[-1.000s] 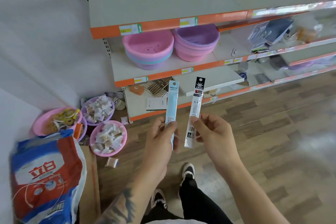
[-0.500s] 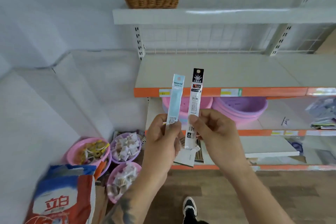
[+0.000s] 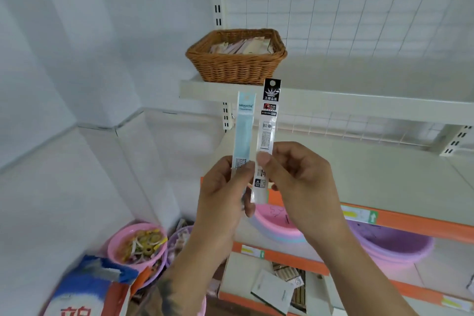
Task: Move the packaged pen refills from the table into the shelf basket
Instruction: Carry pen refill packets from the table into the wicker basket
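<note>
While my left hand [image 3: 220, 195] pinches a blue refill [image 3: 243, 131], my right hand [image 3: 297, 182] pinches a black refill [image 3: 268, 126] below the basket [image 3: 236, 64].

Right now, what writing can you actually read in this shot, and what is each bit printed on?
"王牌品质": black header of the black-topped refill pack, pinched by the right hand.
Brand word on the pale blue refill pack, held by the left hand: too blurred to read.
Fine print low on both packs: too small.
Red characters on the blue and white bag: cut off by the frame.
Shelf price tags: only a white arrow shows, no readable text.
</note>
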A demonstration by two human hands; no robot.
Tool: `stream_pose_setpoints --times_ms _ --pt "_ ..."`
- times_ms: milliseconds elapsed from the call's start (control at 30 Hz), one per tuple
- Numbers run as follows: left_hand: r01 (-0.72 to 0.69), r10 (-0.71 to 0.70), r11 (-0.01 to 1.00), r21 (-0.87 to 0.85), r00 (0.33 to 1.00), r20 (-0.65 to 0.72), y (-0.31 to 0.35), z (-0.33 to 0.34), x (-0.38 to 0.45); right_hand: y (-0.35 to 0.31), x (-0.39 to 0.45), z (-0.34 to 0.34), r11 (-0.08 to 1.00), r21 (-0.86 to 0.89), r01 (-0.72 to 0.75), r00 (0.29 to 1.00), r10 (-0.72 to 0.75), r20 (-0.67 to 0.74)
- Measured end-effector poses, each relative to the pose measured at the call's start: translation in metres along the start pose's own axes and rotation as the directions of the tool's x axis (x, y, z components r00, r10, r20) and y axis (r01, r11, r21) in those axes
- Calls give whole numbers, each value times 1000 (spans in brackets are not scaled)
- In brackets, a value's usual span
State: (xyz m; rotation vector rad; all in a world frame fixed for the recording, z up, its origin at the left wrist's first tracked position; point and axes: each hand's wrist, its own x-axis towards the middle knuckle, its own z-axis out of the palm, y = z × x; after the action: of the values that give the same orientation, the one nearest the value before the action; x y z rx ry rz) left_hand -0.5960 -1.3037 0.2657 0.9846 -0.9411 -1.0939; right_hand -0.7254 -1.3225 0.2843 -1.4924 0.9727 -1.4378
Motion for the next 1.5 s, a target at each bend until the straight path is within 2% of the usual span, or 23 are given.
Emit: stream_pose_setpoints --times_ms 200,300,400,567,700,833,933,1033,1233,1300,1400,1500 --pt "11 -7 997 -82 999 53 16 0 25 -6 27 13 994 110 -13 999 9 39" --pt "101 -81 979 -174 990 116 24 0 37 -11 40 20 993 119 -11 1000 11 -2" --pt "212 -160 949 -234 961 224 32 -1 46 -14 49 28 977 201 -76 997 74 18" --pt "268 -180 932 -244 926 331 45 -13 70 -26 68 41 975 202 -88 996 93 -11" --pt "250 -145 931 -265 922 359 53 -19 88 -32 79 49 992 124 -1 998 9 -67" --pt "190 -106 955 -228 936 335 54 -26 99 -37 80 56 989 142 37 994 -23 -103" --pt "94 -31 979 -183 947 318 53 -28 106 -38 81 58 992 78 103 986 -92 -139" --pt "21 20 991 -132 953 301 57 -30 112 -40 88 57 987 15 158 981 -155 -116" --pt "19 10 994 -112 968 251 71 -37 122 -67 118 51 965 -147 216 963 -236 -130" --pt "17 13 993 -118 968 251 76 -40 125 -86 140 48 949 -214 233 945 -273 -182" --pt "20 6 994 -106 970 244 78 -44 129 -105 190 42 934 -323 151 942 -236 -241" --pt "53 -25 992 -118 973 231 75 -46 130 -107 237 40 849 -529 10 970 -138 -202"
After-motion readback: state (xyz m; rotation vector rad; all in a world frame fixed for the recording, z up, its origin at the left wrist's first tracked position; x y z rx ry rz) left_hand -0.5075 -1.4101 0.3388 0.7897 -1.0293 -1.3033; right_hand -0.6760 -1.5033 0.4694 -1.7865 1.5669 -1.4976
